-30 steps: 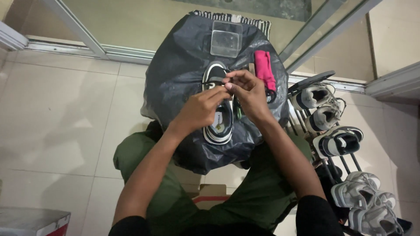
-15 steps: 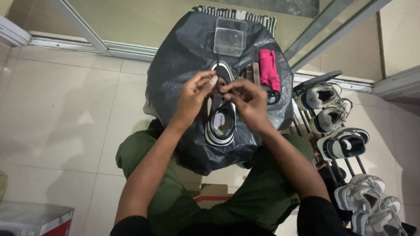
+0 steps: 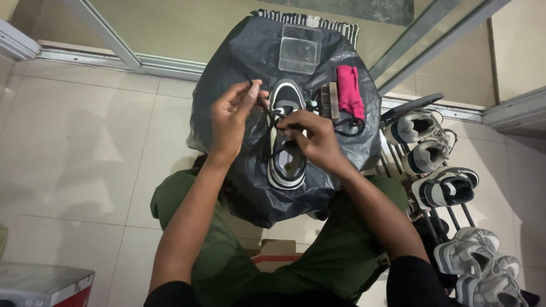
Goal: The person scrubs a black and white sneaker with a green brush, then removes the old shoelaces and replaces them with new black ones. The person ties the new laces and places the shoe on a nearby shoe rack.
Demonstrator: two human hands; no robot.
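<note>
A black and white sneaker (image 3: pixel 286 153) lies on a dark plastic sheet (image 3: pixel 227 74) spread over a round surface in front of me. My left hand (image 3: pixel 232 116) pinches the end of a black shoelace (image 3: pixel 263 105) and holds it up and to the left of the shoe. Resting on the sneaker's tongue area, my right hand (image 3: pixel 311 139) grips the lace where it meets the eyelets.
On the sheet behind the shoe are a clear plastic box (image 3: pixel 300 48), a wooden brush (image 3: pixel 330 101) and a pink cloth (image 3: pixel 350 91). A shoe rack (image 3: pixel 443 187) with several sneakers stands at the right. A cardboard box (image 3: pixel 42 284) sits at lower left on the tile floor.
My left hand has moved left and away from the right hand, drawing the lace out. The right hand has settled lower on the shoe.
</note>
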